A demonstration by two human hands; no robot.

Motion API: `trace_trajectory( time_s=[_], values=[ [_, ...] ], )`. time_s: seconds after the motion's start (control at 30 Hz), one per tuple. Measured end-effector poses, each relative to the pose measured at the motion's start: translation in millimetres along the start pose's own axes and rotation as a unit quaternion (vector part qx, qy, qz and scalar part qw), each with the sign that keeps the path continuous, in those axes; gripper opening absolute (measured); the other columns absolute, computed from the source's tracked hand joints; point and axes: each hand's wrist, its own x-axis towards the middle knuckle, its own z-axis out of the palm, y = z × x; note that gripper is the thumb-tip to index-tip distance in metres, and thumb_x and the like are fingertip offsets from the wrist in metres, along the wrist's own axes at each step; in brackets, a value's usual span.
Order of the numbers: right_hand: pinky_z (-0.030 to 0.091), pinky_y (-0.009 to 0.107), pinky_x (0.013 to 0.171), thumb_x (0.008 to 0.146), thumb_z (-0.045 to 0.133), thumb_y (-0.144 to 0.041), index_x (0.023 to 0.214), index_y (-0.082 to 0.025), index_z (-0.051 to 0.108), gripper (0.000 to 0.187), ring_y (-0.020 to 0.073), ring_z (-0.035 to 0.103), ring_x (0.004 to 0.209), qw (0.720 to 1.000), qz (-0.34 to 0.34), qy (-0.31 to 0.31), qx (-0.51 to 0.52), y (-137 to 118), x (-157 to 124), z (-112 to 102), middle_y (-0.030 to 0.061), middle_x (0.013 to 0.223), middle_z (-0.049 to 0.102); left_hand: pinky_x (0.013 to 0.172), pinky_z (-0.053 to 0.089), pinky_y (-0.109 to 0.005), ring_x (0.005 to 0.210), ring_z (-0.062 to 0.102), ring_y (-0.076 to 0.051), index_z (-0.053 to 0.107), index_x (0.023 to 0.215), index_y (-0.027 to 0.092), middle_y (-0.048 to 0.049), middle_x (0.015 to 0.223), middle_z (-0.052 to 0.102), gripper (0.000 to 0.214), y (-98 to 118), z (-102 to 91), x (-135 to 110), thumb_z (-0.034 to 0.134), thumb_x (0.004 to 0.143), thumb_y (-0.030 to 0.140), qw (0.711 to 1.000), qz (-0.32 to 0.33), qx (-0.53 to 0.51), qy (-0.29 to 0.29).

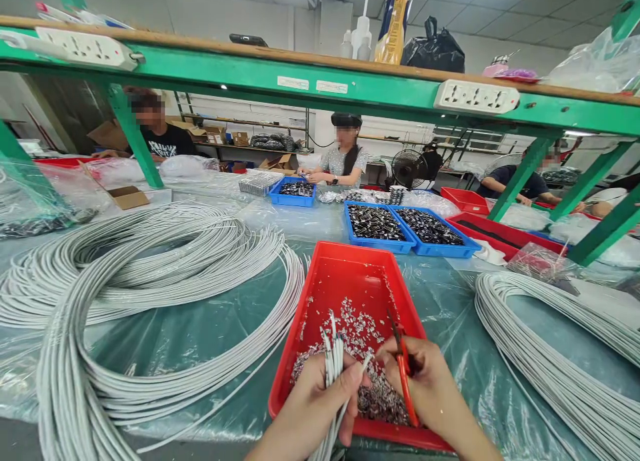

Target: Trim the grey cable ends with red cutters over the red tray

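My left hand (315, 401) grips a bundle of thin white cables (333, 361) with their ends pointing up over a red tray (345, 274). One cable end sticks out to the right toward my right hand (425, 387), which holds a small red-handled cutter (403, 367). Both hands hover over the near end of the tray, above a heap of small silvery cable scraps (360, 334).
Large coils of white cable lie at left (140, 281) and right (560, 354) on plastic sheeting. Blue trays (405, 227) of dark parts sit beyond the red tray. Green shelf frame (320, 87) with power strips overhead. Several people sit at the far side.
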Motion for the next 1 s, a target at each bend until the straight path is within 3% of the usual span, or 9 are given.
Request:
trace_trajectory(
  time_s=[0.2, 0.4, 0.6, 0.8, 0.93, 1.0],
  values=[
    [0.031, 0.02, 0.042, 0.061, 0.076, -0.026, 0.066, -0.015, 0.066, 0.015, 0.0089, 0.037, 0.042, 0.996, -0.013, 0.076, 0.039, -5, -8, 13, -0.0045, 0.046, 0.051, 0.034, 0.028, -0.014, 0.03, 0.043, -0.003, 0.054, 0.073, 0.014, 0.0065, 0.046, 0.052, 0.034, 0, -2.2, 2, 0.058, 0.079, 0.048, 0.999, 0.023, -0.031, -0.022],
    [0.033, 0.017, 0.042, 0.06, 0.079, -0.024, 0.063, -0.017, 0.06, 0.021, 0.0076, 0.042, 0.041, 0.988, -0.031, 0.121, 0.088, 0, -8, 24, -0.0065, 0.045, 0.054, 0.035, 0.031, -0.015, 0.031, 0.043, -0.004, 0.055, 0.074, 0.014, 0.0067, 0.046, 0.051, 0.036, 1, -1.6, -1, 0.058, 0.079, 0.049, 0.999, 0.015, -0.014, -0.027],
    [0.039, 0.021, 0.045, 0.064, 0.078, -0.026, 0.065, -0.018, 0.061, 0.019, 0.0112, 0.05, 0.044, 0.99, -0.039, 0.098, 0.095, -4, -7, 24, -0.0044, 0.049, 0.059, 0.037, 0.031, -0.016, 0.032, 0.044, -0.005, 0.056, 0.076, 0.014, 0.0063, 0.046, 0.051, 0.037, 1, -0.4, -2, 0.057, 0.078, 0.05, 1.0, 0.017, 0.013, -0.017],
    [0.037, 0.023, 0.049, 0.072, 0.07, -0.019, 0.061, -0.018, 0.059, 0.016, 0.0127, 0.049, 0.049, 0.995, -0.068, 0.063, 0.02, -12, -8, 16, -0.0031, 0.054, 0.056, 0.037, 0.032, -0.017, 0.032, 0.041, -0.005, 0.052, 0.066, 0.016, 0.006, 0.042, 0.05, 0.039, 4, 4.6, -4, 0.06, 0.074, 0.054, 1.0, 0.006, 0.025, 0.004],
    [0.034, 0.025, 0.052, 0.068, 0.068, -0.013, 0.061, -0.02, 0.053, 0.018, 0.0148, 0.044, 0.056, 0.99, -0.1, 0.09, -0.04, -7, -8, 19, -0.0027, 0.061, 0.048, 0.036, 0.033, -0.015, 0.031, 0.041, -0.005, 0.053, 0.066, 0.015, 0.0063, 0.042, 0.049, 0.039, 5, 8.6, -4, 0.061, 0.074, 0.052, 1.0, 0.007, 0.02, 0.017],
    [0.034, 0.027, 0.055, 0.069, 0.066, -0.017, 0.063, -0.02, 0.052, 0.016, 0.0158, 0.043, 0.059, 0.988, -0.111, 0.093, -0.051, -5, -12, 25, -0.0019, 0.064, 0.046, 0.034, 0.03, -0.014, 0.03, 0.041, -0.004, 0.053, 0.068, 0.014, 0.0071, 0.041, 0.048, 0.04, 4, 10.6, -2, 0.061, 0.073, 0.054, 0.998, 0.019, 0.03, 0.057]
  ],
)
